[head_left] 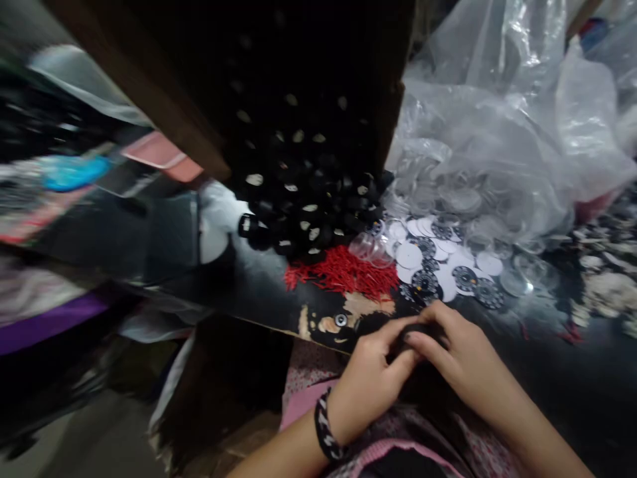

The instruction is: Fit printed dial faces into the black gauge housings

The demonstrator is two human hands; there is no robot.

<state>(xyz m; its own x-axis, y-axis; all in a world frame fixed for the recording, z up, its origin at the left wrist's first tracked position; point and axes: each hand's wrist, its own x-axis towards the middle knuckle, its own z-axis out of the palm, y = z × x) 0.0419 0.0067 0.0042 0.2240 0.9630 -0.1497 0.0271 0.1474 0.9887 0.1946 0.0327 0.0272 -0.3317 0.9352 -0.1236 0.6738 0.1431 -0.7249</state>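
Observation:
My left hand (pixel 375 372) and my right hand (pixel 455 345) meet at the table's front edge, fingers curled around a small black part (pixel 423 330) that they largely cover. Just left of them a small round metal piece (pixel 341 320) lies on the worn tabletop. Beyond my hands is a heap of thin red pieces (pixel 343 271). White discs (pixel 409 255) and black printed discs (pixel 465 279) are spread to its right. Many round black parts (pixel 308 222) spill toward the red heap.
A dark bin with a wooden side (pixel 184 99) stands at the back. Clear plastic bags (pixel 497 133) and clear round covers (pixel 522 275) fill the back right. Pale small parts (pixel 610 292) lie far right. A pink tray (pixel 164 154) sits at the left.

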